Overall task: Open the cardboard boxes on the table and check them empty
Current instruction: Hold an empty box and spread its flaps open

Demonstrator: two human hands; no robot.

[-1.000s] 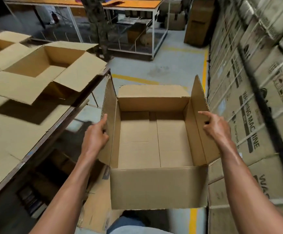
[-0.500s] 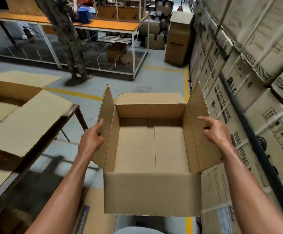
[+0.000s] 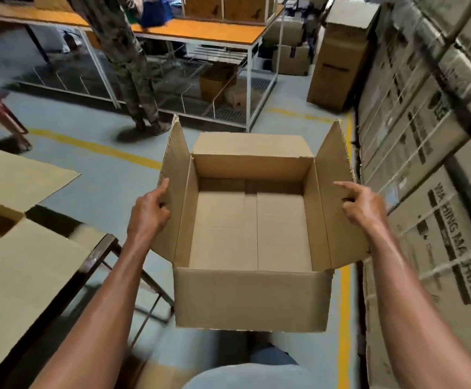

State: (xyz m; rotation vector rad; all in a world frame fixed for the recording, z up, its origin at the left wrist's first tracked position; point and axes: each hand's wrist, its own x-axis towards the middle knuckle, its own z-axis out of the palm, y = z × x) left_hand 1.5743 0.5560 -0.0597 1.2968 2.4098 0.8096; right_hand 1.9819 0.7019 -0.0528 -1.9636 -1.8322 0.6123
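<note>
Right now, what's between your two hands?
Only the open cardboard box, seen in the head view. The left hand grips its left side flap, the right hand its right flap. Inside, the box floor shows bare.

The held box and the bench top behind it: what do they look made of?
Box: plain brown corrugated cardboard, matte; fluting shows along the raised flaps' torn edges. Both hands, left hand and right hand, grip those flaps. Bench top: smooth orange board, probably laminate, on a pale metal-looking frame.
</note>
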